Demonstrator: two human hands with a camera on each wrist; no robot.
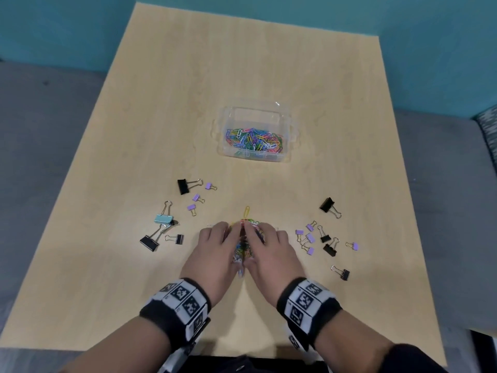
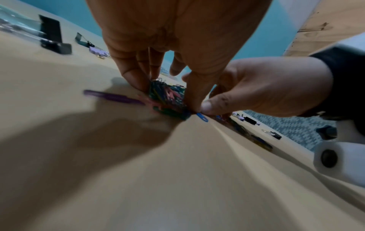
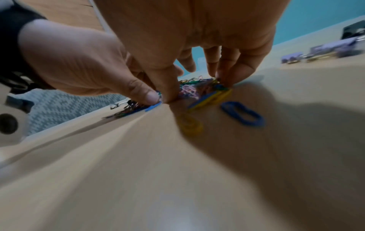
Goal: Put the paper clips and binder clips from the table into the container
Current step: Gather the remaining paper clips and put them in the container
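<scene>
Left hand (image 1: 215, 247) and right hand (image 1: 265, 249) cup, fingers curled, paper-clip heap (image 1: 243, 244) at lower centre | container (image 1: 255, 131) upper centre part-filled | binder clips (image 1: 320, 238) untouched either side

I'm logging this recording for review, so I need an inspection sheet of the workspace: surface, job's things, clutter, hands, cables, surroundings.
Surface: light wood-grain table, matte, no spills seen.
Job's things: clear container open, partly filled with coloured paper clips; paper clip pile on the table between the hands; binder clips scattered on both sides, among them a light blue binder clip on the left and a black binder clip on the right.
Clutter: nothing seen.
Hands: left hand and right hand cupped round the pile, fingers curled on it.
Cables: nothing seen.
Surroundings: teal wall, grey floor.
</scene>
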